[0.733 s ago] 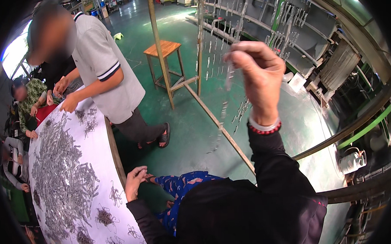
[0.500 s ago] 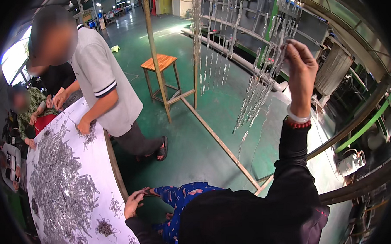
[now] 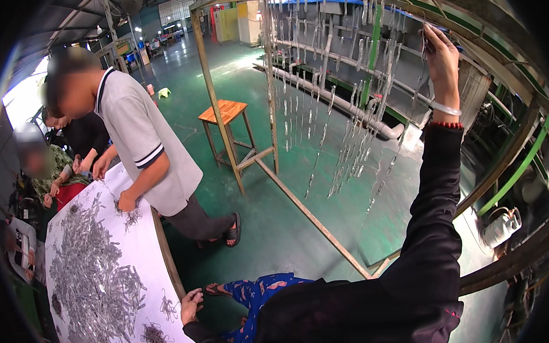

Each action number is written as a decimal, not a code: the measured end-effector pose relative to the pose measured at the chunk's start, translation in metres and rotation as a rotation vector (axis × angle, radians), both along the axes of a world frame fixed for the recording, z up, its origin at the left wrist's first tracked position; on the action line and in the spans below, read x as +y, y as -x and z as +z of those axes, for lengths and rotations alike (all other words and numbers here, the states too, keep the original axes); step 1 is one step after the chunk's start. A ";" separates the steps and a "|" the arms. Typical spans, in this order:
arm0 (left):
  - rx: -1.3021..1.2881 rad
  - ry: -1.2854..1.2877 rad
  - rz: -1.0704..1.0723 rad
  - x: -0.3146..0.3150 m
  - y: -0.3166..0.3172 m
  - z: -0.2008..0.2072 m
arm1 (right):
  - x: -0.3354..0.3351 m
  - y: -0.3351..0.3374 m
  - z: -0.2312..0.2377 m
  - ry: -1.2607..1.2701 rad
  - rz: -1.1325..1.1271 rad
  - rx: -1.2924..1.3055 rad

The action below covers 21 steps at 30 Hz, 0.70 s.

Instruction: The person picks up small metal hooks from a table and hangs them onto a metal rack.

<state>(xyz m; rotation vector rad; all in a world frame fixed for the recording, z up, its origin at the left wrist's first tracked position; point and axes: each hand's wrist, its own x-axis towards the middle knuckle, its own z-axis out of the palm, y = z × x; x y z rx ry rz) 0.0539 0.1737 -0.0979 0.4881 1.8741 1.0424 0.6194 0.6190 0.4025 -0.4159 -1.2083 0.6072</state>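
My right hand (image 3: 442, 57) is raised high at the top bar of the metal rack (image 3: 206, 70). Its thumb and fingers pinch the upper end of a thin hanging strand (image 3: 419, 82) of small shiny metal pieces, which dangles well below. More such strands (image 3: 347, 150) hang in rows to the left of it. Down by the edge of the white table (image 3: 159, 265), my left hand (image 3: 191, 305) has loosely bent fingers and nothing visible in it. Beside it lie small bunches of wire hooks (image 3: 154, 335) and a large heap of flat metal pieces (image 3: 95, 271).
A person in a grey shirt (image 3: 140, 116) stands at the table, hands over the hooks; other people (image 3: 60, 162) sit beyond. A wooden stool (image 3: 225, 111) stands behind the rack's post. A low bar (image 3: 313, 219) crosses the green floor. A white gas cylinder (image 3: 500, 228) is at the right.
My right hand has risen to the top bar, bringing the pinched strand up. My left hand stays by the table edge, its fingers now more bent. The view has tilted upward.
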 end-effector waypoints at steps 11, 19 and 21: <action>0.020 0.063 0.004 0.001 -0.001 0.002 | 0.043 0.015 0.050 -0.154 -0.045 -0.029; 0.031 0.100 0.027 -0.022 0.011 -0.015 | 0.122 0.036 0.063 -0.150 -0.317 -0.269; -0.133 -0.229 -0.182 -0.029 0.018 -0.010 | 0.108 0.058 0.067 -0.246 -0.259 -0.288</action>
